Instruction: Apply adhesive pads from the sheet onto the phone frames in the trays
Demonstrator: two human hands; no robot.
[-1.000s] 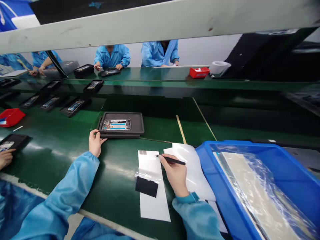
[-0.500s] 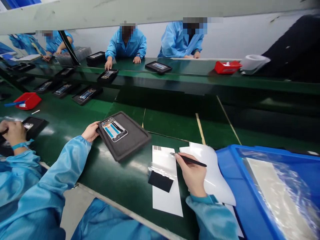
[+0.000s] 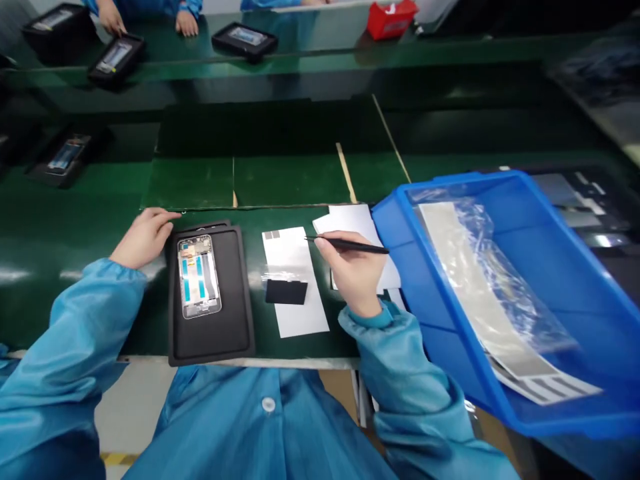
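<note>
A black tray [image 3: 235, 333] lies flat at the table's front edge, with an opened phone [image 3: 201, 277] showing blue strips inside it. My left hand [image 3: 145, 237] is at the tray's upper left corner, index finger stretched out and holding nothing; whether the thumb touches the rim I cannot tell. Black tweezers [image 3: 357, 246] are gripped in my right hand [image 3: 355, 273], their tips over the right edge of a white sheet [image 3: 303, 321]. That sheet bears small grey patches [image 3: 272, 235] at its top and a black rectangular piece [image 3: 286, 292] across its middle.
On the right stands a blue bin [image 3: 425, 293] with plastic film and sticker sheets [image 3: 465, 287]. White papers [image 3: 350, 217] lie against it. Across the line, a co-worker's hand [image 3: 111, 17] touches another phone tray [image 3: 117, 60]. A red box [image 3: 391, 20] stands further right.
The tray has come down from my left hand onto the table and turned upright to me. My left hand has let go. My view has swung right and down; the tweezers stay in my right hand.
</note>
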